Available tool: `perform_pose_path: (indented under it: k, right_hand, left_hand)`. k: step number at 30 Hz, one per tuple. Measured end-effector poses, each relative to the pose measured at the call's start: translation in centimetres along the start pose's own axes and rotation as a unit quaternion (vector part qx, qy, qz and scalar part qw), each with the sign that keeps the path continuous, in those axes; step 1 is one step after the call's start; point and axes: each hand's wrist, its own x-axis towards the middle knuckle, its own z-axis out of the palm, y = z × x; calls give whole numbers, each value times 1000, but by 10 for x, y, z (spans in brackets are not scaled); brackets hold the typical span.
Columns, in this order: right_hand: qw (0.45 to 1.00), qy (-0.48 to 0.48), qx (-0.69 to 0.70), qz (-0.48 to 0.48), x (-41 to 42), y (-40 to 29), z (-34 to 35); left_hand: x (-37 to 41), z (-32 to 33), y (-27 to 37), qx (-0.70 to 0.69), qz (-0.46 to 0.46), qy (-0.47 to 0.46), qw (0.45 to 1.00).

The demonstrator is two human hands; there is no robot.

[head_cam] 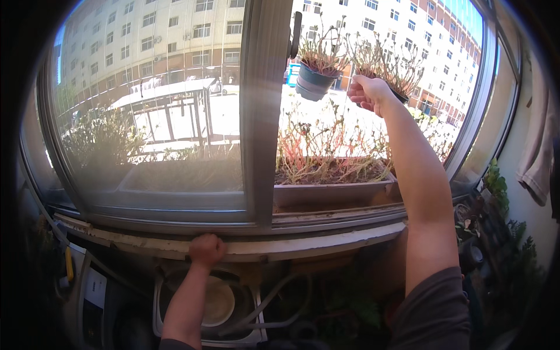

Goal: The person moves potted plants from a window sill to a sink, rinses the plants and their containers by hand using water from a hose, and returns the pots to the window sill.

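My right arm reaches out through the open side of a sliding window. My right hand (372,94), fingers curled, is at the potted plants (367,61) that hang outside. It covers part of their pots, so whether it grips one is hidden. Just left of it hangs a green plastic flowerpot (316,83) with a pale band and thin, bare-looking stems. Below, my left hand (208,250) is closed over the edge of the white windowsill (306,244). Outside the opening, a long planter box (332,194) holds dark soil and reddish stems.
A glass sash (162,131) covers the left half; its metal frame (262,113) stands mid-window. Under the sill are a sink (159,315) with a round basin (218,302) and a grey hose (280,288). Indoor plants (496,183) and hanging cloth (536,148) are at right.
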Motion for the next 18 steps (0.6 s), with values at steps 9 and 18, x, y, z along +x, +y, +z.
perform_pose_path:
  k: [9,18]
  right_hand:
    - [991,70,71,90,4,30,-54]
    - [979,86,149,107,36,50,-57]
  left_hand:
    - [-5,4,-5,15,3,-3,1000]
    - [-1,1,-1,-5,16,5,1000]
